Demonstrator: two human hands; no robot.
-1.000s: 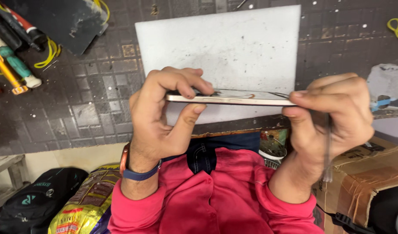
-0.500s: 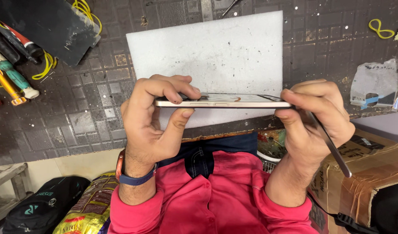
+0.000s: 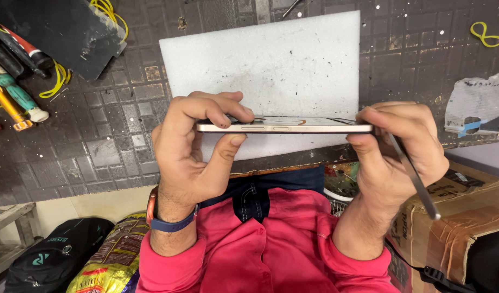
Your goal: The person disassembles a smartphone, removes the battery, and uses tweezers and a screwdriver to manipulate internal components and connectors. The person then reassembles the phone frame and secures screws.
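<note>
Both hands pinch phone (image 3: 284, 128) edge-on for seam view: left hand (image 3: 192, 149), right hand (image 3: 398, 152) also holding metal tool (image 3: 415, 179)

Phone (image 3: 284, 128): slim, pale gold metal frame, seen edge-on, held level in the air above the white foam sheet. Two long side buttons show on the near edge. Left end pinched in the left hand (image 3: 192, 149), right end in the right hand (image 3: 401, 149). A dark screen or back panel sits slightly lifted along the top. Tweezers (image 3: 415, 179): thin grey metal, slanting down from the right hand, tip at the phone's right end.
</note>
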